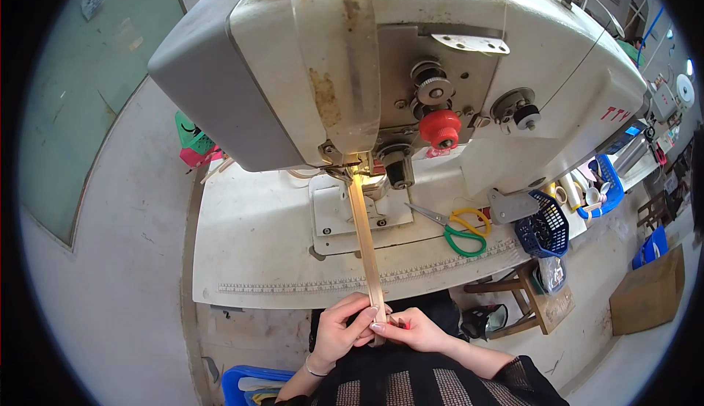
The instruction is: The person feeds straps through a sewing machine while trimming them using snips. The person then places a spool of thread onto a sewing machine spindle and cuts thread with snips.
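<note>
A long, narrow beige strap (364, 233) runs from under the needle area of a large white sewing machine (418, 10) down over the table's front edge. Its near end lies between my two hands. My left hand (343, 330) pinches the strap from the left, thumb on top. From the right, my right hand (414, 330) grips the same stretch, its thumb close to the left one. Something small and red shows by the right fingers, too small to name. A yellow lamp glow lights the strap at the machine.
Scissors (460, 234) with yellow and green handles lie on the white table (257, 244), right of the strap. A printed ruler (293, 286) follows the front edge. A dark blue basket (543, 224) stands at the right, above a wooden stool (539, 303). A blue bin (246, 380) is at lower left.
</note>
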The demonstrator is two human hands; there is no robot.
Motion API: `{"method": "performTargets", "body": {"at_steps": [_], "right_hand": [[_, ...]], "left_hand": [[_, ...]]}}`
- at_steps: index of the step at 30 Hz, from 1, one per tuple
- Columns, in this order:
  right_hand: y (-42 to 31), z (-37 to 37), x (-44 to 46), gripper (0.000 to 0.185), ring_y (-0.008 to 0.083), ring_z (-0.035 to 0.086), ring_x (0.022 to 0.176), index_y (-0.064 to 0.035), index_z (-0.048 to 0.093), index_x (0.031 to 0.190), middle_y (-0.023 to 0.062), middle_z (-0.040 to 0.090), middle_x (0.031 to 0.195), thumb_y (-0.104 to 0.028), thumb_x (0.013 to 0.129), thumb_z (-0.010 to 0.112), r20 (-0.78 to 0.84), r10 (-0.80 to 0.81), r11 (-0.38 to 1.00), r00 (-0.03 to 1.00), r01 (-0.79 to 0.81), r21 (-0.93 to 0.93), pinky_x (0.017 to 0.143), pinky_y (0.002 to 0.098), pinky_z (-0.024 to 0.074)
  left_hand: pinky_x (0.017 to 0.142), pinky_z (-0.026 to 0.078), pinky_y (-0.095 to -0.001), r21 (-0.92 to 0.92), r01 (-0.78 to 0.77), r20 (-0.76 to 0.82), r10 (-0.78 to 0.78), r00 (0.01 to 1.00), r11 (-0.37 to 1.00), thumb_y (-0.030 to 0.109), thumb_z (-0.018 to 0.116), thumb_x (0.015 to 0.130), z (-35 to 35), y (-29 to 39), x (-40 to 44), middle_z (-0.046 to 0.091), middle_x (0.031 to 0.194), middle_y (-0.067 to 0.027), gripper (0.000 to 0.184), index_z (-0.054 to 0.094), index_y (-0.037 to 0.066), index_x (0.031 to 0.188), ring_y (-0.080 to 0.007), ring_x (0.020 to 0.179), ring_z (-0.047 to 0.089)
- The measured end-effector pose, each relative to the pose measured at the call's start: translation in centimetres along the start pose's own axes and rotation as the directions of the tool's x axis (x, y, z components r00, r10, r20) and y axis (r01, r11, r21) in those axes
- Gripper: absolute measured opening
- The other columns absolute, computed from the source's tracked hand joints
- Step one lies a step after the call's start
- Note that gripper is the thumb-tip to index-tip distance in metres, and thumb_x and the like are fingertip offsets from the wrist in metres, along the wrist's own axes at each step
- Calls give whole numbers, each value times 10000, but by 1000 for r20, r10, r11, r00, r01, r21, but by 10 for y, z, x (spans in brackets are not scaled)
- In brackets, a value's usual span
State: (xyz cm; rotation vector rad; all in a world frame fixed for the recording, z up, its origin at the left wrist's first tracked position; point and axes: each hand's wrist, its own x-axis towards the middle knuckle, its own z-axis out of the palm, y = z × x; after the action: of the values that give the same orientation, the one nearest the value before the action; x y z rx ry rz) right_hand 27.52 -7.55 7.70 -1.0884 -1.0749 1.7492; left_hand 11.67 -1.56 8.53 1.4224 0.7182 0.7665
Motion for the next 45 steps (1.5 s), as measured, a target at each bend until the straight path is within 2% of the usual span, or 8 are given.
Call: {"method": "performTargets", "body": {"at_steps": [1,5,7,17,25,41,44,45], "right_hand": [[3,-3,0,274,10,401,615,-18,643,951,-30,588,707,-249,884,512,44,49,998,998,-47,-36,564,162,331],[-3,1,-1,279,8,435,658,-13,632,977,-10,625,780,-246,887,507,52,34,999,998,-33,-21,609,158,359],[-6,8,0,342,13,298,487,-63,541,604,-74,385,504,-281,868,538,-42,-78,995,996,80,52,432,206,223],[0,8,1,361,16,296,484,-59,527,587,-72,379,500,-285,869,536,-61,-81,996,995,82,20,432,209,223],[1,7,1,321,17,303,492,-55,566,642,-73,384,512,-272,875,528,-36,-92,994,995,93,56,437,209,227],[4,5,0,336,15,297,513,-40,528,636,-78,377,538,-265,885,511,-11,-91,996,996,91,0,453,204,227],[5,3,1,298,10,300,524,-23,602,722,-83,372,541,-248,890,502,33,-130,990,991,128,58,462,197,230],[5,0,1,252,47,425,720,-2,600,868,-3,510,734,-223,896,484,97,-53,998,994,49,47,672,216,309]], "left_hand": [[710,427,-222,33,-30,10,30,1000,999,36,510,836,0,0,1,598,869,-89,189,591,-56,980,-136,783,558],[707,429,-226,14,-17,-17,17,1000,1000,39,513,835,2,-1,0,600,864,-95,177,602,-65,946,-142,776,559],[699,430,-223,12,-24,-8,24,1000,1000,39,511,838,2,-2,0,600,872,-99,176,600,-71,943,-140,775,558],[715,455,-245,13,-26,-21,27,999,1000,49,511,830,1,-3,-1,610,879,-128,187,601,-77,934,-162,784,584],[710,433,-210,-186,133,0,-136,991,973,28,484,854,3,-5,-4,593,893,-86,228,537,-61,1058,-114,801,557],[680,439,-199,-227,169,14,-170,985,959,36,498,857,4,-4,-3,609,898,-104,218,532,-77,1040,-109,772,564],[677,449,-204,-179,134,14,-134,991,975,29,494,855,5,-6,-2,609,890,-107,216,531,-76,1040,-115,780,574],[679,451,-206,-176,88,-12,-92,996,980,27,496,853,4,-8,-1,610,882,-106,224,528,-78,1048,-118,782,577]]}}
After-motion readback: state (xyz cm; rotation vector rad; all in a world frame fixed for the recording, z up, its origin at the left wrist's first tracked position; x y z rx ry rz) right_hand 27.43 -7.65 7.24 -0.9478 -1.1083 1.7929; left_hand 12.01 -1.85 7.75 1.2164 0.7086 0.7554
